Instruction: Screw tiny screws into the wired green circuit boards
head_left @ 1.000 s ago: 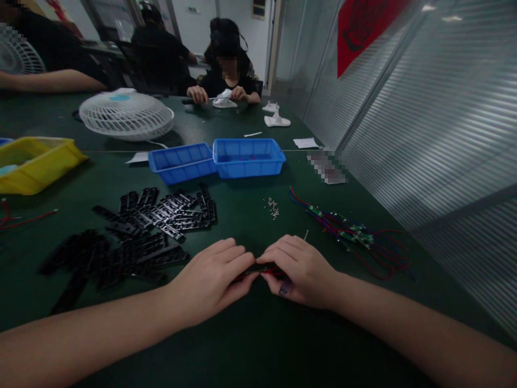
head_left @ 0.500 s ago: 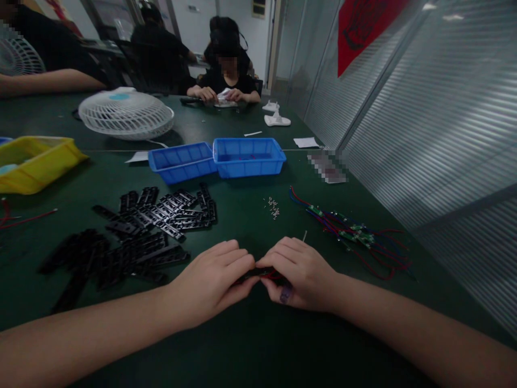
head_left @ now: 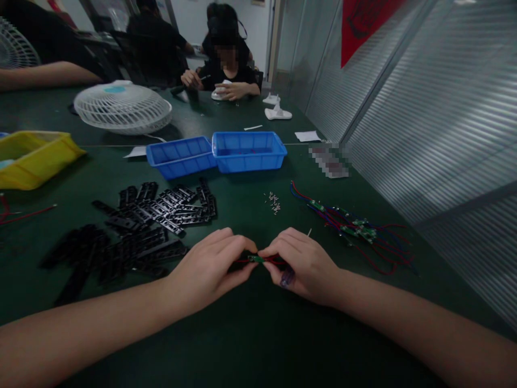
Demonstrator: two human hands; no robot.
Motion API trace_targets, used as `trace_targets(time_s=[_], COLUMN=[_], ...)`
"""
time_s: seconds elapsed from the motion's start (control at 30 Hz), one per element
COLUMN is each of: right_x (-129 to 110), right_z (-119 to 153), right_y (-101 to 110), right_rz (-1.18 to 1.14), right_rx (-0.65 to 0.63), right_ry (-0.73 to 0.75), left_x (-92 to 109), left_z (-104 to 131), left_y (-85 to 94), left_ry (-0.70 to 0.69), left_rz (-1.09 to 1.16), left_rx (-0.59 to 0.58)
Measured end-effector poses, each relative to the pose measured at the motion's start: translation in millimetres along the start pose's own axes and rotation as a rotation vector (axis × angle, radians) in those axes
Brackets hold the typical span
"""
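Both the left hand [head_left: 210,267] and the right hand [head_left: 305,264] are pinching the same little green board [head_left: 256,259], fingertips nearly meeting over it. It's up front, right in the middle, just above the table [head_left: 250,337]. Red wires [head_left: 274,260] come off either side and run in under the fingers, so most of their length is hidden. There's something purple [head_left: 287,277] down by the right thumb, can't really tell what, and a thin pale stick [head_left: 309,233] poking out past the right knuckles.

Off to the left there's a messy heap of black strips [head_left: 173,210], some overlapping. The small pile of screws [head_left: 275,203] lies beyond the hands, and a tangle of spare boards [head_left: 361,231] with red and blue leads sits to the right.

Further back, two blue bins [head_left: 248,163] stand side by side, with a yellow bin [head_left: 44,167] over on the left and a white fan [head_left: 125,110] lying behind. Across the table a co-worker [head_left: 226,51] has a hand on a white part [head_left: 218,96].
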State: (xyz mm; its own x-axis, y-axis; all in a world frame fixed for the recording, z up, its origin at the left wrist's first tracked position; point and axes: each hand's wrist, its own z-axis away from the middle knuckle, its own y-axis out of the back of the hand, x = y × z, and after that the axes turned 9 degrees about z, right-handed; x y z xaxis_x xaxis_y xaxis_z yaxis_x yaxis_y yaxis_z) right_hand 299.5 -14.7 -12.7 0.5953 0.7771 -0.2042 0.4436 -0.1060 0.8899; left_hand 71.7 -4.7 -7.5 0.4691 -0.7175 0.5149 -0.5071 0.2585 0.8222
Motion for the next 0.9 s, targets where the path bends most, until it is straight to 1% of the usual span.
trace_targets(time_s=[0.13, 0.27, 0.37, 0.43, 0.63, 0.9], right_x=[1.2, 2.4, 2.2, 1.5, 0.2, 4.3], right_z=[-0.6, -1.5, -1.3, -0.8, -1.1, -3.8], right_y=[-0.5, -0.7, -1.3, -1.5, 3.1, 5.0], right_rz=[-0.003, 0.052, 0.107, 0.132, 0.293, 0.218], right_rx=[-0.027, -0.078, -0.101, -0.101, -0.072, -0.09], right_ry=[-0.048, -0.126, -0.148, -0.128, 0.038, 0.024], left_x=[-3.0, -6.1, -6.6, -5.8, -2.9, -4.7], left_z=[0.1, -2.4, -4.2, -4.9, -5.5, -4.2], left_y=[-1.9, -4.3, -4.6, -3.8, -1.5, -2.7], left_ry=[0.007, 0.07, 0.084, 0.077, 0.077, 0.03], left_rz=[0.009, 0.026, 0.025, 0.016, -0.021, -0.049], left_rx=[0.02, -0.015, -0.023, -0.029, -0.059, -0.065])
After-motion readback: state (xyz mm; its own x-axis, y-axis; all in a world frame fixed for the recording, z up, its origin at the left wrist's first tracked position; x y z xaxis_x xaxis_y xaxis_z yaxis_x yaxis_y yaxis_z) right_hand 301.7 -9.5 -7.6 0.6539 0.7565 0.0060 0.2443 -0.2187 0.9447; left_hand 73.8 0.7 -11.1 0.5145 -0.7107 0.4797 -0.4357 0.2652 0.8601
